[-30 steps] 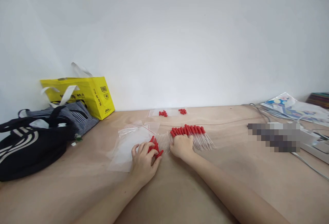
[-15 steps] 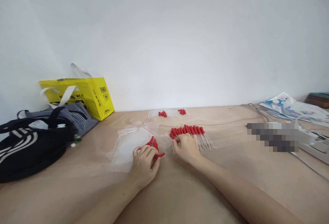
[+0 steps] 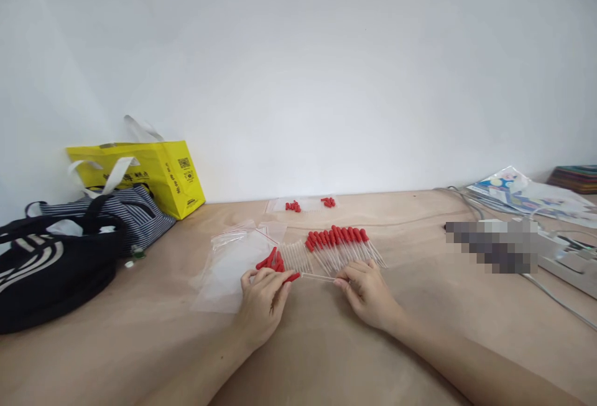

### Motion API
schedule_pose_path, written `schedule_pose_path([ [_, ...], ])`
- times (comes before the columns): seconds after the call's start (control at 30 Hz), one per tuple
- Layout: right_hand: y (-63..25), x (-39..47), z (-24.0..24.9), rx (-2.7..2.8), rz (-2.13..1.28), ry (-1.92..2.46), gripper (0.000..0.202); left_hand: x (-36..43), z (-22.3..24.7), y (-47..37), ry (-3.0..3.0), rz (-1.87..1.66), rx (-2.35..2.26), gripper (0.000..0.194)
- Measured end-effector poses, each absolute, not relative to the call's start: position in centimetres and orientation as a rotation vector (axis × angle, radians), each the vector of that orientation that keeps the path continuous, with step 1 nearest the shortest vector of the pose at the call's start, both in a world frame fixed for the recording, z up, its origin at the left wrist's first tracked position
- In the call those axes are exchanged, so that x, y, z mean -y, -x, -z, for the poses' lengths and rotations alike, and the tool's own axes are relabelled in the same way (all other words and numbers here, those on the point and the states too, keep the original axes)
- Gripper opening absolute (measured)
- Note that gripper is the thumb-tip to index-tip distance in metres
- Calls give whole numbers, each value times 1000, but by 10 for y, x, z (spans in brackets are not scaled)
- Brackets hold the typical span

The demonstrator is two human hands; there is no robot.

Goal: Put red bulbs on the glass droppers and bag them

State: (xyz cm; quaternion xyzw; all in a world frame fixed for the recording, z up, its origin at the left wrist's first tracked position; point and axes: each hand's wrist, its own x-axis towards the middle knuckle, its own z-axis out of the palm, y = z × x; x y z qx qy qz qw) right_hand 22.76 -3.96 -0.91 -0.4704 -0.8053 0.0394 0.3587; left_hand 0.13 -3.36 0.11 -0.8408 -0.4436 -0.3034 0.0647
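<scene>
our left hand (image 3: 263, 297) and right hand (image 3: 368, 291) pinched closed;
the left holds a red cap (image 3: 292, 277), the right a clear tube (image 3: 319, 278), its end near the cap; red-tipped tubes (image 3: 339, 237) lie just beyond the right.

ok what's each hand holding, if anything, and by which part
The left hand pinches a red dropper bulb, its tip showing; the right hand holds a clear dropper tube by the end away from the bulb.
</scene>
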Motion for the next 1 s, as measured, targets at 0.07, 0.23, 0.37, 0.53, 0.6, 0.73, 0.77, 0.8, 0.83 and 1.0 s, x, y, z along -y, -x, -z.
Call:
schedule_pose_path([
  [0.07,-224,40,9,2047,-102,1234,19,35,-2,-2,2544,916,1320,21],
  [0.23,-222,43,10,2071,-132,1189,19,36,-2,-2,2538,939,1310,19],
  [0.37,-221,45,13,2096,-134,1137,19,36,-2,-4,2557,954,1317,18],
  [0.53,-220,47,13,2218,-76,1089,23,35,3,-5,2585,988,1435,17],
  [0.6,-219,48,14,2269,-65,1082,26,34,6,-5,2602,1009,1499,17],
  [0.73,-217,45,18,2347,-2,1038,31,34,9,-6,2645,1028,1515,17],
  [0.77,-217,45,19,2362,16,1023,31,35,9,-6,2649,1031,1502,18],
  [0.8,-217,44,20,2370,33,1013,31,35,8,-6,2647,1036,1488,18],
  [0.83,-217,44,21,2372,46,1009,32,35,8,-6,2646,1039,1471,18],
  [1.0,-216,45,24,2389,28,972,38,35,7,-7,2620,1069,1396,16],
])
